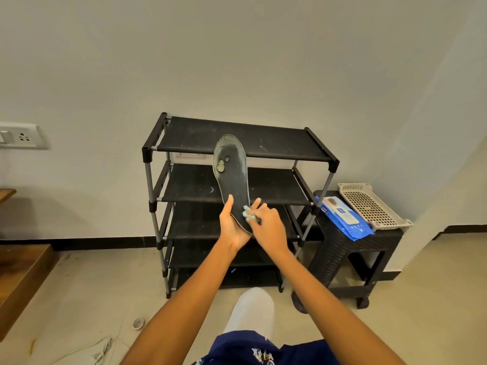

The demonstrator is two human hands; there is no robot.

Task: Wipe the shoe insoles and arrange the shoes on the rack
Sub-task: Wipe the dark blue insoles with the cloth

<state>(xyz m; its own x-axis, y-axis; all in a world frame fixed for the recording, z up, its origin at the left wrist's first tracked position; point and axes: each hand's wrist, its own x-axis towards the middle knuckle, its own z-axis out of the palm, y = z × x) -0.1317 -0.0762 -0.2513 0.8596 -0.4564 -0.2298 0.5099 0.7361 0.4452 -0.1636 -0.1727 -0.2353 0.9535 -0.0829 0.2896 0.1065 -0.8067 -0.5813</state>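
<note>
My left hand [233, 227] grips the heel end of a dark insole [232, 177] and holds it upright in front of the black shoe rack [238, 139]. The insole has worn pale patches near its toe end. My right hand [268, 223] pinches a crumpled light-blue wipe [247, 214] against the lower part of the insole. The rack has several fabric shelves, and I see no shoes on them.
A black wicker stool [340, 248] stands right of the rack, carrying a blue pack of wipes [342, 217] and a beige perforated tray [371, 206]. A dark shoe [299, 302] lies by the stool's foot. Wooden steps [18, 275] sit at left. My white-clad knee [251, 309] is below.
</note>
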